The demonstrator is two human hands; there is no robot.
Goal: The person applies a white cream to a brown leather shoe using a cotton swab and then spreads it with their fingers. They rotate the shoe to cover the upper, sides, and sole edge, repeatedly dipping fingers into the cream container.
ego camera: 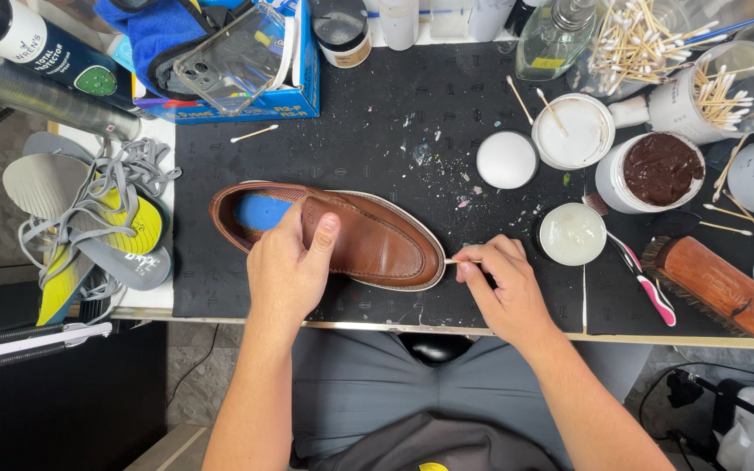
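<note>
1. Brown leather shoe (368, 244): lies on its side across the black mat (377, 131) on the desk (656, 338), toe pointing right, blue insole visible in the opening.
2. Left hand (290, 270): clamped over the shoe's upper, thumb on the vamp, fingers curled around the near side; it holds the shoe down.
3. Right hand (499, 283): fingers pinched together on a cotton swab (457, 261), whose tip appears to touch the sole edge at the toe; actual contact is hard to confirm.
4. Just right of the right hand: an open round tin of pale cream (572, 234), with a pink-handled toothbrush (643, 279) beside it.
5. Farther right: a wooden bristle brush (717, 288) and an open jar of dark brown polish (661, 170).
6. Behind the shoe: a white lid (506, 160), a white tub (573, 131) and a cup of cotton swabs (726, 87).
7. Left of the mat: grey-and-yellow insoles (89, 227) with grey laces (137, 166) piled on top.
</note>
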